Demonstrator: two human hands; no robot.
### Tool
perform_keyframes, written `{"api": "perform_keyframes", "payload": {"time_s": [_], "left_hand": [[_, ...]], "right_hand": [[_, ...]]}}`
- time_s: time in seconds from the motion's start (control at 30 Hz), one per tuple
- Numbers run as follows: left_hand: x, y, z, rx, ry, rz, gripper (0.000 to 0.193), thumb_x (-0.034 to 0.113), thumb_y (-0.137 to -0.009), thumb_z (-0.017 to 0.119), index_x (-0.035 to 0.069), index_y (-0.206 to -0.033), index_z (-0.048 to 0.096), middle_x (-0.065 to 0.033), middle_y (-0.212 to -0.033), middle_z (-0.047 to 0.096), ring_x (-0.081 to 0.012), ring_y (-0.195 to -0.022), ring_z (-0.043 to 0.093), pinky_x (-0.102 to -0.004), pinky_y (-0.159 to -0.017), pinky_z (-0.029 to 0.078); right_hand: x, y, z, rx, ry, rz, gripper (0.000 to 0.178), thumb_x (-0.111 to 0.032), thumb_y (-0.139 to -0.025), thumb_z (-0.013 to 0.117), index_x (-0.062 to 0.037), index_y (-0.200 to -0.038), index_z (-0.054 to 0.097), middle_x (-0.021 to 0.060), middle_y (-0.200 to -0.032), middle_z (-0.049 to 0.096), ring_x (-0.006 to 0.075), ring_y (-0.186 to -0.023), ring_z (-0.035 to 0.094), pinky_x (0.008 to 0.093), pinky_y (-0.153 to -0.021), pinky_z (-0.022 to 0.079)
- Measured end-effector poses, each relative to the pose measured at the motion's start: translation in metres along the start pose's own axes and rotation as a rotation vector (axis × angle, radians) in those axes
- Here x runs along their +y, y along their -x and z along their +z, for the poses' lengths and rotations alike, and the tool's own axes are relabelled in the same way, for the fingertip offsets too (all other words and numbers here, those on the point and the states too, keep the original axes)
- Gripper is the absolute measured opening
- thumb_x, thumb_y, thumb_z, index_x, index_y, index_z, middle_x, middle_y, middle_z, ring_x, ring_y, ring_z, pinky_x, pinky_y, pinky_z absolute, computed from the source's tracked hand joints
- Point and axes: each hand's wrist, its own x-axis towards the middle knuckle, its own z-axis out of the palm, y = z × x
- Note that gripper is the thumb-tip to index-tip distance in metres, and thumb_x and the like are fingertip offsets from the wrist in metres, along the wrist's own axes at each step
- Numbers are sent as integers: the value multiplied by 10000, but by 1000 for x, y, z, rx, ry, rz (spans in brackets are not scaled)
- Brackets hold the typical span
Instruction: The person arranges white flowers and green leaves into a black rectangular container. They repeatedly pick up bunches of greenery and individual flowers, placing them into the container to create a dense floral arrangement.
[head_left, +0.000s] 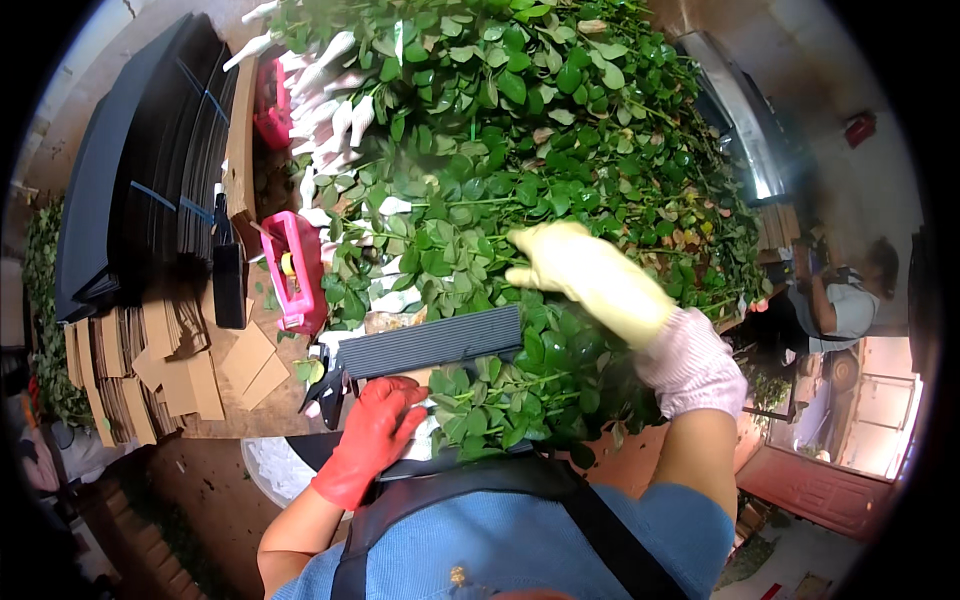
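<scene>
My left hand (375,440), in a red rubber glove, is at the near edge of the table with its fingers curled beside a dark corrugated cardboard strip (430,342). Against its fingers lie a white-wrapped piece (421,438) and leafy green stems (500,400); what it grips is partly hidden. My right hand (585,270), in a pale yellow glove with a pink striped cuff, reaches over the leafy stems (450,245). Its thumb and fingers are apart, the fingertips next to a stem. White-sleeved flower heads (340,120) point left from the big leafy pile (560,90).
A pink tape dispenser (292,270) stands left of the stems, another pink one (271,105) behind it. Black-handled cutters (322,385) lie near my left hand. Dark cardboard sheets (150,170) and brown cardboard pieces (180,380) fill the left side. Another person (835,300) is at the right.
</scene>
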Motion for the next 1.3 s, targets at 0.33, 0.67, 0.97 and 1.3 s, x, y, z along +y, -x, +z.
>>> {"api": "perform_keyframes", "payload": {"time_s": [0.33,0.67,0.97,1.3], "left_hand": [[-5,2,2,-5,-7,-47,279,115,-897,775,35,-1160,728,-162,-1134,675,-363,-1067,654,-441,-909,540],[-2,0,8,35,-9,-43,252,56,-877,786,16,-1119,727,-148,-1113,692,-338,-1044,678,-409,-901,563],[-4,3,5,42,10,-53,253,88,-880,805,29,-1121,754,-141,-1090,698,-329,-1046,681,-404,-894,562],[-6,8,8,74,78,-120,317,126,-876,828,70,-1184,778,-112,-1129,719,-282,-1052,707,-358,-893,568]], "right_hand": [[10,19,-49,714,166,-53,336,-90,-888,615,-135,-1211,696,96,-1141,738,298,-973,732,414,-834,598],[69,72,-86,1255,259,-236,596,12,-730,662,-159,-1300,698,141,-1278,733,321,-899,751,403,-742,608],[88,78,-46,250,226,232,667,-255,-908,772,-160,-1514,509,124,-1492,586,279,-1353,576,470,-1098,461],[3,13,8,8,452,-40,353,-208,-908,743,-150,-1257,748,119,-1525,573,293,-1332,605,421,-1173,436]]}}
